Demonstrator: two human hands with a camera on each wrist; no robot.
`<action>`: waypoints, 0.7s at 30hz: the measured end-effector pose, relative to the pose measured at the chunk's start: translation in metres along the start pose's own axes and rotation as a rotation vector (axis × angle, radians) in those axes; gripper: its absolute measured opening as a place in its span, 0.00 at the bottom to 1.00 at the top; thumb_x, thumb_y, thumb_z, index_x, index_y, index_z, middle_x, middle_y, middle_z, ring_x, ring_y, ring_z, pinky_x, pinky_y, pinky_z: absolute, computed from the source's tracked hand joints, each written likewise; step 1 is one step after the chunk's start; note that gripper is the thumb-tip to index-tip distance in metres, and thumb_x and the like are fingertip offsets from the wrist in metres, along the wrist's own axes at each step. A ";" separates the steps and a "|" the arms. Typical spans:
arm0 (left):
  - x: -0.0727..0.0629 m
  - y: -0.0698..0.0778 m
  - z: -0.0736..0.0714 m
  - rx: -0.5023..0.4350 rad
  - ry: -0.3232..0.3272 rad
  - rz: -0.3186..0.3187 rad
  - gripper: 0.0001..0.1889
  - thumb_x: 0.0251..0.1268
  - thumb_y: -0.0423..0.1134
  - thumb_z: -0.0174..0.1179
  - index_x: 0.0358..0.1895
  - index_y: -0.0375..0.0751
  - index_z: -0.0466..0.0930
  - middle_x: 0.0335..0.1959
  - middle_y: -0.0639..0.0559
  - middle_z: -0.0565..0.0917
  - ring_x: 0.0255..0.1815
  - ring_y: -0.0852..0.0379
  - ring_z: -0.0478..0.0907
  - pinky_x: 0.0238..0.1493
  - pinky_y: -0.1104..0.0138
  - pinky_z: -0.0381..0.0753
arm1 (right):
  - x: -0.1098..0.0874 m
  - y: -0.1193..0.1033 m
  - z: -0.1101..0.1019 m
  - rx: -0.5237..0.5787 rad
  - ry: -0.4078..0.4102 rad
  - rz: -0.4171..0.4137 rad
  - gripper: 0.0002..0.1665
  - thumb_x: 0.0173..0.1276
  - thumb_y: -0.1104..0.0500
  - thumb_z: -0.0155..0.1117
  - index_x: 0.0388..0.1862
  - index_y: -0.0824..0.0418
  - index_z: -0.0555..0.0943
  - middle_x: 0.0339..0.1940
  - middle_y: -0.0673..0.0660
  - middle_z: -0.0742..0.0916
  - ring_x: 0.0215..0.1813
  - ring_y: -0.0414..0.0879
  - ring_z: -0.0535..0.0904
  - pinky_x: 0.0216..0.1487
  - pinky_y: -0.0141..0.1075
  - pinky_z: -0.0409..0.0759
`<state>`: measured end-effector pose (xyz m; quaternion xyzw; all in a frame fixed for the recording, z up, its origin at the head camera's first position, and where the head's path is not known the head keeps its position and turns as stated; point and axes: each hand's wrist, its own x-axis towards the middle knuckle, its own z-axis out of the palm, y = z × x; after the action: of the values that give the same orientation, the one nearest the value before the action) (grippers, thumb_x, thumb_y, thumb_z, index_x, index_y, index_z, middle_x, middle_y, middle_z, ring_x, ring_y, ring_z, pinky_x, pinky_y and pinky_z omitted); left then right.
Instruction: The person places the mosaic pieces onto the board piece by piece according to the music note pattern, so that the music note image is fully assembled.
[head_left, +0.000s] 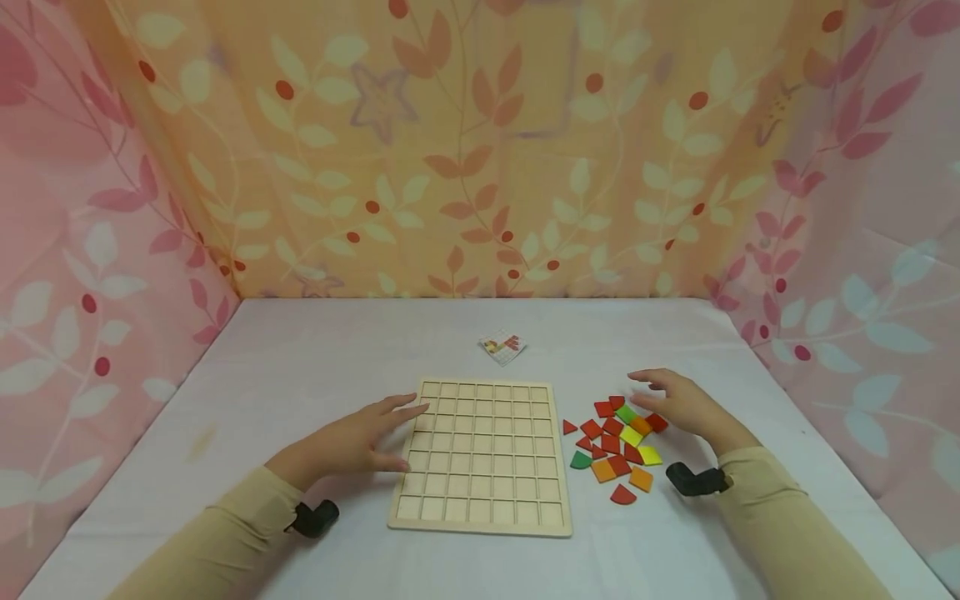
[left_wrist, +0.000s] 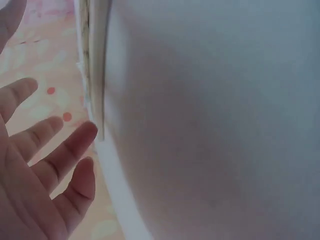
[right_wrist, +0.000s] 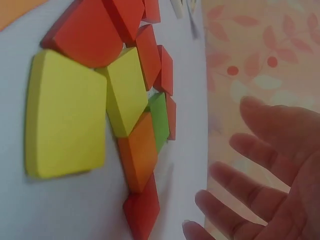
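A pale wooden grid board [head_left: 480, 454] with square recesses lies flat on the table, and no pieces sit in it. My left hand [head_left: 352, 437] hovers at the board's left edge with fingers spread and relaxed; in the left wrist view the hand [left_wrist: 45, 165] holds nothing. Right of the board lies a loose group of flat coloured pieces: red squares [head_left: 591, 429], red triangles, a green quarter-round piece [head_left: 581, 460], orange squares [head_left: 641, 478] and yellow pieces [right_wrist: 67, 115]. My right hand [head_left: 686, 408] is above the group's far right side, fingers loosely extended, holding nothing.
A small printed pattern card [head_left: 504, 347] lies beyond the board on the white-covered table [head_left: 337, 342]. Patterned cloth walls [head_left: 465, 150] enclose the table at the back and both sides. Each wrist wears a black camera mount [head_left: 315, 518].
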<state>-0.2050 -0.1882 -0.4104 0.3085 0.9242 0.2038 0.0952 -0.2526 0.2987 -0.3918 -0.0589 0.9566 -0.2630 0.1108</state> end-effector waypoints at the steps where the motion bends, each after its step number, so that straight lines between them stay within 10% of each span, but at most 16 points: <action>1: 0.000 0.000 0.001 -0.004 -0.018 0.006 0.45 0.49 0.62 0.62 0.71 0.58 0.53 0.72 0.52 0.52 0.67 0.47 0.57 0.59 0.50 0.63 | 0.002 0.000 0.001 0.015 -0.011 0.003 0.33 0.64 0.45 0.59 0.65 0.57 0.67 0.62 0.69 0.69 0.59 0.66 0.65 0.47 0.54 0.75; 6: 0.003 -0.004 0.008 -0.018 -0.095 0.029 0.46 0.48 0.65 0.59 0.71 0.56 0.51 0.72 0.52 0.51 0.60 0.52 0.65 0.54 0.56 0.68 | 0.011 0.000 0.004 0.066 -0.046 -0.013 0.28 0.63 0.52 0.61 0.61 0.59 0.71 0.57 0.67 0.74 0.55 0.62 0.70 0.42 0.45 0.79; 12: 0.004 -0.006 0.014 -0.037 -0.181 0.049 0.48 0.45 0.67 0.59 0.72 0.60 0.48 0.74 0.58 0.44 0.72 0.50 0.45 0.64 0.50 0.55 | 0.020 -0.010 0.008 0.052 -0.093 -0.061 0.23 0.61 0.58 0.64 0.56 0.58 0.76 0.46 0.59 0.79 0.40 0.51 0.72 0.31 0.38 0.79; 21: 0.002 -0.003 0.014 0.046 -0.213 0.115 0.44 0.50 0.65 0.57 0.71 0.60 0.50 0.74 0.56 0.46 0.71 0.45 0.46 0.65 0.48 0.52 | 0.033 -0.021 0.020 -0.062 -0.151 -0.098 0.11 0.58 0.58 0.67 0.41 0.55 0.81 0.25 0.53 0.76 0.32 0.46 0.70 0.32 0.35 0.71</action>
<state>-0.2041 -0.1842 -0.4243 0.3830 0.8942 0.1537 0.1738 -0.2786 0.2655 -0.4039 -0.1288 0.9492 -0.2329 0.1677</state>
